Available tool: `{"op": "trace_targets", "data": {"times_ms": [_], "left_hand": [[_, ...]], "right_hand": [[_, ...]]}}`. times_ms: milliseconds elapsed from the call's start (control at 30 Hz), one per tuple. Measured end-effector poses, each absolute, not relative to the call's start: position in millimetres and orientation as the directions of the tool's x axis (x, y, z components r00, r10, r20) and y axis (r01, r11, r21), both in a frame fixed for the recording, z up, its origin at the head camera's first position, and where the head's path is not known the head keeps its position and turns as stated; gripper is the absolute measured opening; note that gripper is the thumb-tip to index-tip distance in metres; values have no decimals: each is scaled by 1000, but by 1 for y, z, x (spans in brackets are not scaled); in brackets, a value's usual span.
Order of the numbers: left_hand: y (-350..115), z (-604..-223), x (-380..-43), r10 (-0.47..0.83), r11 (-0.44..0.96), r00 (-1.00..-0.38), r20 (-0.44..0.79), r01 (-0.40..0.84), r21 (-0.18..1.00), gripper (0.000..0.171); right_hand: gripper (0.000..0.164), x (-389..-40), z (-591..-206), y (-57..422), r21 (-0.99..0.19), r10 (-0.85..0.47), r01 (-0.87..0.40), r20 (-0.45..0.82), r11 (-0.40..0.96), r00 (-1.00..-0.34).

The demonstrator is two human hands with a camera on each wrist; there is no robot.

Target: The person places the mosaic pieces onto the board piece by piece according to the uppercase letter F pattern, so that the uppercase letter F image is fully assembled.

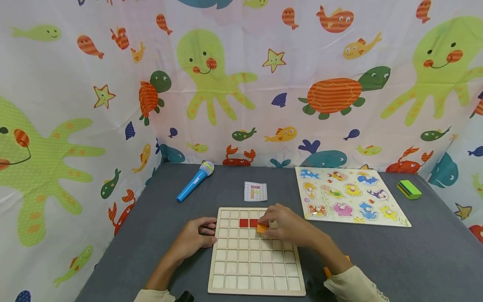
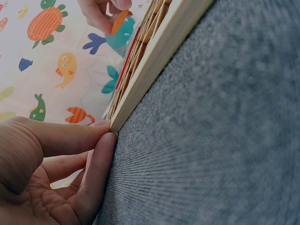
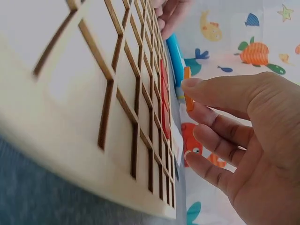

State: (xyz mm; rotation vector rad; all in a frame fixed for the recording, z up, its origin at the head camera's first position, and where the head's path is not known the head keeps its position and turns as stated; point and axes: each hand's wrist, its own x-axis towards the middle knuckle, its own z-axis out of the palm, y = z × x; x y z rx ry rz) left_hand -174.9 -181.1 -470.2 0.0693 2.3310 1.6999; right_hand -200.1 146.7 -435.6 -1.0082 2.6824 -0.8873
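A wooden grid board [image 1: 243, 268] lies flat on the table, with red square tiles [image 1: 244, 223] side by side in its second row from the far edge. My right hand [image 1: 283, 224] pinches an orange square tile [image 3: 188, 89] between thumb and index finger. In the head view that tile is just right of the red ones, over the board; in the right wrist view it is held on edge. At the board's left side, my left hand [image 1: 192, 239] holds the edge, thumb and fingertip together at the wood [image 2: 140, 79] in the left wrist view.
Behind the board lies a small pattern card [image 1: 255, 191], with a blue toy microphone [image 1: 196, 181] to its left. A sea-animal puzzle board [image 1: 351, 195] and a green-and-yellow block [image 1: 409, 189] lie to the right. Orange pieces [image 1: 327, 272] are partly hidden by the right forearm.
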Motion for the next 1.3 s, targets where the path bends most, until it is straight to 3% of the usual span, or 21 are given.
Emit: {"op": "trace_targets", "data": {"times_ms": [267, 1300], "left_hand": [[-181, -470, -172, 183, 308, -967, -175, -113, 945, 60], [-181, -469, -172, 188, 323, -971, -150, -83, 943, 59]], "right_hand": [[26, -205, -442, 132, -554, -683, -594, 63, 583, -728], [25, -205, -439, 95, -511, -691, -618, 62, 598, -720]]}}
